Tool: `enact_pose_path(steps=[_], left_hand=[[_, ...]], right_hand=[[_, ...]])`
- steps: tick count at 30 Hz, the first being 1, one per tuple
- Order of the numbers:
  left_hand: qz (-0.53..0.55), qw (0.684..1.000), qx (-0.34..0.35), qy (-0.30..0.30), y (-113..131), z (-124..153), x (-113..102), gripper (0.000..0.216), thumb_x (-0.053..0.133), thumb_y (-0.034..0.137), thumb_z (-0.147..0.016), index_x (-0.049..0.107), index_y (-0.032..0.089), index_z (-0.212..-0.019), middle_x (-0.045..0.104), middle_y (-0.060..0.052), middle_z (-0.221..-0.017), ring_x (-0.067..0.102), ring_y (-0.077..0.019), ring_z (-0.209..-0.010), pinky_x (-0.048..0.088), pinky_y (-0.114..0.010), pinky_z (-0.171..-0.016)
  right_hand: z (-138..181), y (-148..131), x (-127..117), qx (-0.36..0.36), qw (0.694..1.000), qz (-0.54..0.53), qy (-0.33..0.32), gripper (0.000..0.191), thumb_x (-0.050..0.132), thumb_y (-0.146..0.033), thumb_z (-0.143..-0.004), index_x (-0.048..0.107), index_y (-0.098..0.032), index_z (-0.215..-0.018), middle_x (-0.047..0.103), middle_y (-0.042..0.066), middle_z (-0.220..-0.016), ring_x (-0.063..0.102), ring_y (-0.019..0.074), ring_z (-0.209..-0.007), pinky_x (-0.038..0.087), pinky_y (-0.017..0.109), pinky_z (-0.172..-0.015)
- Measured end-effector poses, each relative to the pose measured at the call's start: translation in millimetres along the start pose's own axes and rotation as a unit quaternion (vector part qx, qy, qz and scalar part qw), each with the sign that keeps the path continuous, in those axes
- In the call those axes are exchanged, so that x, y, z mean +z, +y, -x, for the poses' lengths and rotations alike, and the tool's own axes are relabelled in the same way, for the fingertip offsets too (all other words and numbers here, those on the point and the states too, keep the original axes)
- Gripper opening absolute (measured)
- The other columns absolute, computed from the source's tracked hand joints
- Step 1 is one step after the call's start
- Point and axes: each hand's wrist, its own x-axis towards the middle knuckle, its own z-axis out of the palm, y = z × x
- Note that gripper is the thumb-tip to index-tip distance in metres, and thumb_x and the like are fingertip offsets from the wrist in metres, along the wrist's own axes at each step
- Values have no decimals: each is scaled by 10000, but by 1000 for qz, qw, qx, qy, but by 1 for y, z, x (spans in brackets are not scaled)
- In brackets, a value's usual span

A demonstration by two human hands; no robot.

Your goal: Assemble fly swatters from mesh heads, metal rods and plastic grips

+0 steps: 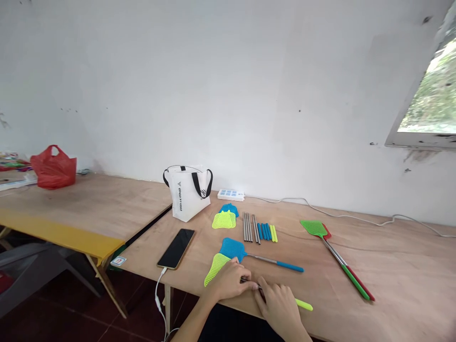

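At the table's front edge lies a yellow-green fly swatter, its mesh head (pixel 216 270) to the left and its yellow grip (pixel 304 304) sticking out to the right. My left hand (pixel 231 281) is closed around its thin metal rod near the head, partly covering the mesh. My right hand (pixel 280 304) is closed on the rod closer to the grip; its palm side is hidden. Just beyond them rests a blue fly swatter (pixel 233 248) with a metal rod and blue grip. To the right, a green fly swatter (pixel 313 228) overlaps a red fly swatter (pixel 368 295).
Behind my hands are several metal tubes (pixel 247 228), blue grips (pixel 264 232), yellow grips (pixel 273 233), and loose yellow (pixel 224 220) and blue (pixel 233 209) swatter heads. Left stand a phone (pixel 177 248) on a cable and a white bag (pixel 187 197). A power strip (pixel 231 195) sits by the wall.
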Motion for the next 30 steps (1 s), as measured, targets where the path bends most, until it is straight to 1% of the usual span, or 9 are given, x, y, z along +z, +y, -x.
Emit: enact_pose_path(steps=[8, 13, 15, 18, 21, 23, 25, 28, 30], left_hand=[[-8, 1000, -11, 10, 1, 0, 5, 415, 768, 465, -880, 614, 184, -616, 601, 28, -606, 537, -173, -717, 338, -273, -670], [-8, 1000, -11, 7, 0, 0, 6, 416, 737, 490, -902, 622, 190, -637, 619, 19, -630, 550, -180, -739, 346, -280, -688], [-3, 1000, -7, 3, -1, -1, 5, 437, 726, 531, -897, 615, 193, -644, 622, 13, -635, 554, -183, -740, 349, -285, -692], [5, 1000, -2, -6, -3, -2, 6, 543, 752, 663, -803, 560, 193, -610, 586, 15, -597, 545, -183, -710, 350, -290, -685], [6, 1000, 11, -8, -5, -5, 10, 609, 790, 727, -701, 515, 194, -595, 568, 23, -591, 537, -185, -719, 348, -289, -686], [-4, 1000, 22, 5, -8, -6, 10, 611, 807, 721, -680, 510, 193, -602, 576, 24, -612, 534, -188, -737, 350, -293, -704], [-22, 999, 26, 29, -13, -6, 4, 586, 813, 687, -702, 516, 189, -615, 578, 28, -626, 519, -177, -715, 355, -302, -737], [-44, 996, 26, 69, -22, -3, -14, 519, 778, 600, -810, 525, 183, -631, 565, 39, -635, 468, -146, -650, 361, -316, -795], [-49, 995, 37, 84, -27, 1, -30, 479, 712, 530, -911, 527, 184, -637, 551, 42, -641, 441, -136, -630, 361, -316, -810]], right_hand=[[2, 2, 7, 0, 1000, -5, -1, 200, 593, -265, -949, 658, -266, -1138, 750, -5, -727, 708, 220, -660, 285, 286, -587], [4, 3, 7, 6, 1000, -19, -6, 142, 573, -275, -961, 666, -262, -1066, 743, -8, -715, 705, 225, -659, 294, 292, -591], [4, 4, 6, 6, 1000, -19, -11, 164, 566, -272, -961, 666, -262, -1091, 753, 1, -746, 709, 227, -680, 304, 291, -600], [3, 5, 4, 4, 999, -24, -26, 227, 591, -288, -946, 659, -269, -1161, 771, 16, -804, 717, 236, -718, 316, 287, -613], [-2, 9, 2, 7, 998, -38, -52, 169, 582, -314, -949, 687, -283, -1078, 766, 9, -772, 716, 237, -710, 307, 288, -605], [-5, 21, -2, 9, 997, -47, -63, 157, 549, -292, -955, 702, -286, -987, 762, 4, -752, 714, 227, -698, 300, 289, -602], [-7, 43, -7, 15, 996, -56, -62, 195, 515, -256, -948, 703, -280, -902, 763, 7, -757, 711, 214, -702, 301, 288, -605], [-1, 93, -15, 34, 995, -88, -37, 262, 455, -277, -953, 677, -276, -814, 744, 2, -722, 689, 188, -681, 303, 278, -593], [7, 128, -18, 39, 993, -103, -29, 287, 440, -299, -941, 625, -265, -724, 690, -10, -628, 637, 169, -591, 295, 275, -572]])
